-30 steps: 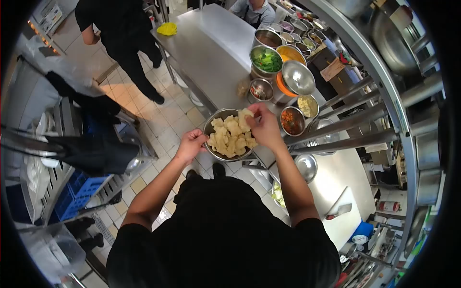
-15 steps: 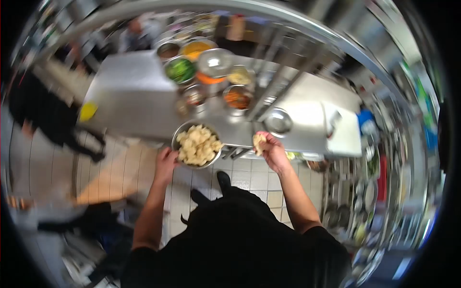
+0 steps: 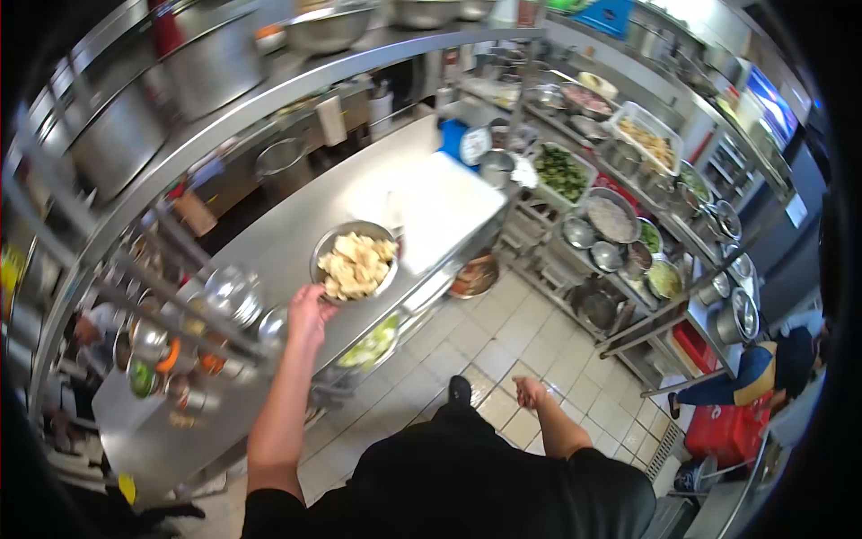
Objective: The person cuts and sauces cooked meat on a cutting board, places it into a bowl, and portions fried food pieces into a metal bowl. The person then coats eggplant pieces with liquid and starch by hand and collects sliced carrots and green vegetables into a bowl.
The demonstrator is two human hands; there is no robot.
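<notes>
Above the near side of the steel table point(image 3: 278, 226), the left hand point(image 3: 312, 314) holds a metal bowl point(image 3: 392, 276) by the near edge of its rim, thumb and fingers clamped on the metal. Pale, lumpy pieces of food point(image 3: 355, 265) fill the bowl and heap up in its middle. Whether its base touches the tabletop cannot be told from this angle. Just beyond the bowl lies a white cutting board point(image 3: 453, 202), with a cleaver point(image 3: 395, 211) on its near end. At the board's far corner stand a blue item point(image 3: 453, 139) and a round dial point(image 3: 475, 145). Below the table edge, near the bowl, sits a container of light green leaves point(image 3: 373, 343). Well apart from the bowl, the right hand point(image 3: 530, 393) hangs over the tiled floor point(image 3: 498, 328); its fingers look curled, but whether they close fully or around anything cannot be told. Further right, a shelf unit carries a tray of dark green vegetables point(image 3: 564, 172).
</notes>
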